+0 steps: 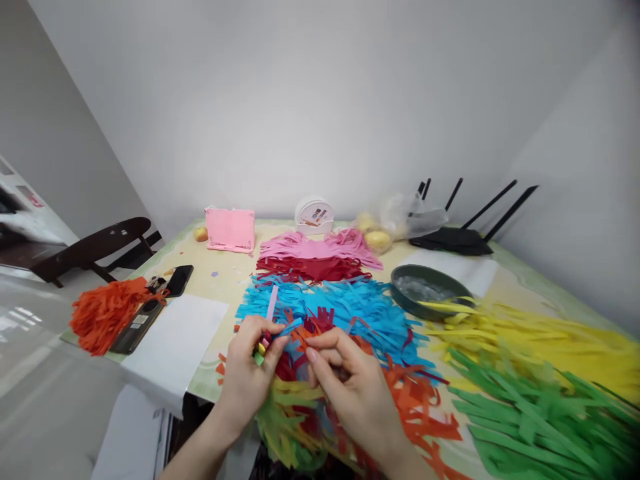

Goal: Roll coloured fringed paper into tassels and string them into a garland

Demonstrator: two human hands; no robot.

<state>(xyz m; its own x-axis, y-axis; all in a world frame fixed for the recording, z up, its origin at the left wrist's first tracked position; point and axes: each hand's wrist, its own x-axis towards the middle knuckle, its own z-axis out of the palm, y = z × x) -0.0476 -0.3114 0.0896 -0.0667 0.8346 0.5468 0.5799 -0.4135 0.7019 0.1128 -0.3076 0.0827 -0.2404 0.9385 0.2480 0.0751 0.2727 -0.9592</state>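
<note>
My left hand (250, 377) is closed around a small bundle of coloured paper strips (261, 349); green, yellow and red ends show between the fingers. A lilac strip (272, 303) sticks up above it, and a blue strip (293, 326) points right from the fingertips. Thumb and forefinger of my right hand (353, 387) pinch an orange strip (301, 335) close to the blue one. Under both hands hangs a yellow-green fringe (290, 427) mixed with other colours. Blue fringed strips (325, 297) lie just beyond, with orange fringe (420, 400) to the right.
Pink (320, 248) and dark red fringe (315, 269) lie farther back. Yellow (555, 337) and green fringe (545, 413) cover the right side, near a dark green bowl (403, 300) and black router (453, 241). At left are orange fringe (107, 313), a phone (181, 281) and white paper (175, 333).
</note>
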